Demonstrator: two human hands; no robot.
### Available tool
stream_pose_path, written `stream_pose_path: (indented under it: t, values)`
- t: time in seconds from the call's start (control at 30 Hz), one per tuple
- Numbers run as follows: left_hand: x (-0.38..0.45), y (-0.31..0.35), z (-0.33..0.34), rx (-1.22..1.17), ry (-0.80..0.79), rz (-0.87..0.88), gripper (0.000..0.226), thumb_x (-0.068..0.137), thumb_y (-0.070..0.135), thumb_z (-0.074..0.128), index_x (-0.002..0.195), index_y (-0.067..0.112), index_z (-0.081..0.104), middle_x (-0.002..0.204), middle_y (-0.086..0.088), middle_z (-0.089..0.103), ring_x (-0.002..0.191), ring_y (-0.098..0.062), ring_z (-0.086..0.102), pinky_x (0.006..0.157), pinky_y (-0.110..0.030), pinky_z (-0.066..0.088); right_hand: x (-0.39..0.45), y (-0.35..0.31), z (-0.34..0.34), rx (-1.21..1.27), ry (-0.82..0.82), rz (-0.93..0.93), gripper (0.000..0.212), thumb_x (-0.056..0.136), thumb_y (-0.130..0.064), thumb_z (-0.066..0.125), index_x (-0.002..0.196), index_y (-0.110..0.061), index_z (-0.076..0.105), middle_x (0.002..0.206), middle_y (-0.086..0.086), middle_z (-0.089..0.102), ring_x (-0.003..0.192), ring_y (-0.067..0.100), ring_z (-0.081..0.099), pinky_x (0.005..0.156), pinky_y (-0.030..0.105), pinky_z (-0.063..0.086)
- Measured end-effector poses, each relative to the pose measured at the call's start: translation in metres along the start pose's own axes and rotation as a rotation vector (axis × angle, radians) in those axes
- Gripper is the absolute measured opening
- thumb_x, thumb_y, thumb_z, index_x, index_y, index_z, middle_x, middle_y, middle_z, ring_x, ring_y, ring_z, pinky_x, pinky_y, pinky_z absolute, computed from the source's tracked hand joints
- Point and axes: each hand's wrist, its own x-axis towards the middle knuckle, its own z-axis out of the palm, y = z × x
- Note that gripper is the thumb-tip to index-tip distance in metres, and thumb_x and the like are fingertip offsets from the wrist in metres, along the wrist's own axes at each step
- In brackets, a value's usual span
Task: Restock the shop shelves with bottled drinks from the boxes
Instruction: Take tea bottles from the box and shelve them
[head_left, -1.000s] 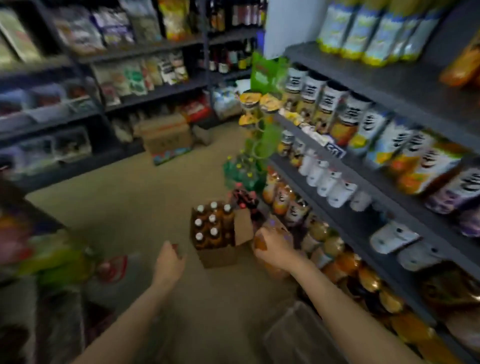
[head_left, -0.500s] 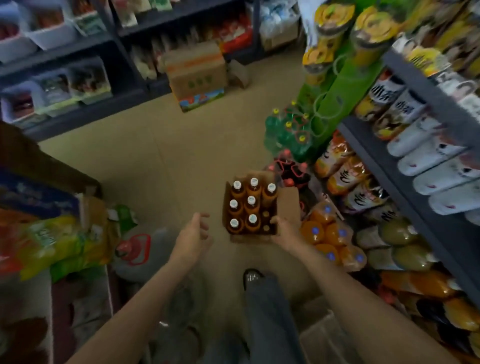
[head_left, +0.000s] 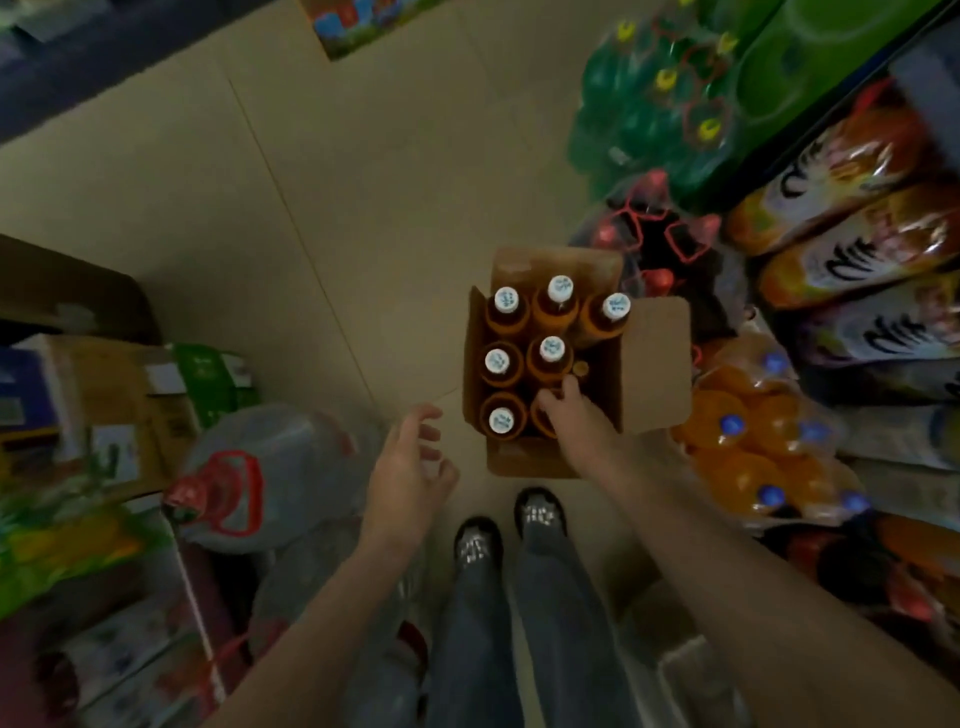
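Cardboard box sits open on the floor just ahead of the person's shoes, flaps folded outward so the bottles come straight up and out. Inside, amber bottles stand upright in rows, six white caps showing; the right-hand column looks partly emptied, a dark gap there with one small capless-looking top, too dim to be sure. Right hand reaches down into the near right corner, fingers curled round the neck of a bottle whose cap it hides; likely the next one to be lifted, gripped high because the neighbours block the body. Left hand hovers beside the box's left wall, fingers loosely spread, holding nothing, probably ready to steady the box or take a second bottle. Shelves to the right already carry bagged and wrapped drinks, orange bottles lowest, so the box is parked close to its destination.
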Motion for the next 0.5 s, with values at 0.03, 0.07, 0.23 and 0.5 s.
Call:
stream_pose_path:
  t: [0.03,0.07,0.23,0.5]
  values:
    - [-0.001,-0.004,0.006,-0.009,-0.003,-0.006,0.046,0.079,-0.003,0.061,0.111,0.026,0.046,0.101,0.001,0.053,0.083,-0.011,0.052,0.073,-0.022,0.042,0.001,0.003,0.002,0.018,-0.004,-0.014,0.032,0.093,-0.020,0.046,0.124,-0.015,0.044,0.129,0.013,0.035,0.112,0.040,0.048,0.089,0.046,0.044]
    - [-0.003,-0.007,0.013,-0.010,-0.009,-0.014,0.045,0.079,-0.001,0.062,0.113,0.024,0.047,0.102,0.001,0.053,0.084,-0.010,0.052,0.072,-0.022,0.043,-0.001,0.006,0.001,0.035,0.007,-0.018,0.033,0.090,-0.015,0.050,0.123,-0.015,0.043,0.128,0.013,0.035,0.110,0.038,0.049,0.088,0.044,0.045]
    - [-0.004,0.000,0.035,-0.074,-0.134,-0.001,0.062,0.074,0.008,0.072,0.123,0.028,0.040,0.110,0.014,0.049,0.101,-0.004,0.049,0.079,-0.012,0.039,-0.053,-0.004,-0.056,0.172,0.177,-0.073,0.029,0.076,-0.028,0.067,0.096,-0.019,0.047,0.099,-0.004,0.050,0.090,0.021,0.057,0.071,0.034,0.047]
    - [0.020,0.060,0.034,-0.300,-0.219,0.003,0.065,0.062,0.010,0.084,0.116,0.019,0.049,0.096,0.018,0.058,0.096,-0.003,0.058,0.069,-0.006,0.044,-0.076,-0.034,-0.175,0.682,0.516,-0.379,0.019,0.076,-0.030,0.070,0.084,-0.014,0.064,0.078,-0.004,0.064,0.069,0.006,0.058,0.061,0.022,0.048]
